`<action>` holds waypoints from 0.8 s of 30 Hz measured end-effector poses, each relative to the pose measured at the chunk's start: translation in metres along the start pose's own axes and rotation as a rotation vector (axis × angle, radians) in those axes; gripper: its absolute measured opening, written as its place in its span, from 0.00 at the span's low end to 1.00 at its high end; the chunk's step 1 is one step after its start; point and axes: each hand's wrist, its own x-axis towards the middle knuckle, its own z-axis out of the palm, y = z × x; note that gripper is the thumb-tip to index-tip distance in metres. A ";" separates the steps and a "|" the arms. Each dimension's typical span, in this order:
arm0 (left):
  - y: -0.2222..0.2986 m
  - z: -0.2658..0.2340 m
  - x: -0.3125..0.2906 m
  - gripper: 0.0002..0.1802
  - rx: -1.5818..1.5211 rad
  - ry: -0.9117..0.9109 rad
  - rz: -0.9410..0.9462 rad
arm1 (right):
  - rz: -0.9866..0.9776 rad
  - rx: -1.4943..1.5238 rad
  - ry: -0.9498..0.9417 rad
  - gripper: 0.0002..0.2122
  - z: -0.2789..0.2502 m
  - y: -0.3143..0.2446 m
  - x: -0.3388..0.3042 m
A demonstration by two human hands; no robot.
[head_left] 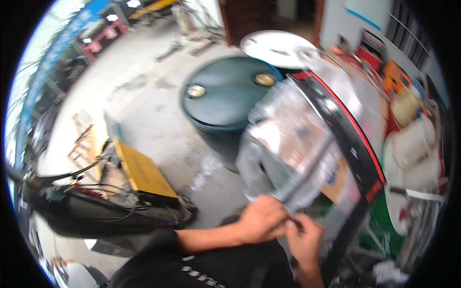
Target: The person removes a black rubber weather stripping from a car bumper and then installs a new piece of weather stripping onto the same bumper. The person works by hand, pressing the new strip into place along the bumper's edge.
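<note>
My left hand (263, 217) is closed, its fingers wrapped at the lower end of a long grey strip (307, 169) that slants up to the right. Against it, my right hand (305, 240) is pinched closed; a small dark bit shows at its fingertips, too blurred to name. Just to the right lies a long, curved, glossy black panel (342, 126) with a red stripe along its outer edge. Crumpled clear plastic wrap (276, 108) spreads beneath and beside the panel. Neither hand visibly touches the panel's upper part.
A dark green drum (230, 91) with two pale caps stands ahead, and a white round lid (283, 48) is behind it. At the left sits a black vehicle part (110, 211) with loose cables, beside a yellow board (144, 168). Plastic jugs (415, 139) crowd the right.
</note>
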 end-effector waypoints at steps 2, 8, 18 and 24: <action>-0.004 0.002 0.007 0.15 -0.027 -0.013 0.048 | 0.101 0.076 -0.042 0.05 -0.009 0.006 0.002; -0.005 0.004 0.000 0.13 -0.002 0.023 0.142 | 0.191 0.026 -0.242 0.04 -0.014 -0.011 0.009; -0.010 0.007 -0.005 0.12 -0.005 0.010 0.136 | 0.179 -0.079 -0.251 0.04 -0.013 -0.009 0.010; -0.014 0.010 0.001 0.15 0.027 -0.001 0.085 | 0.225 0.138 -0.034 0.02 -0.003 0.021 0.005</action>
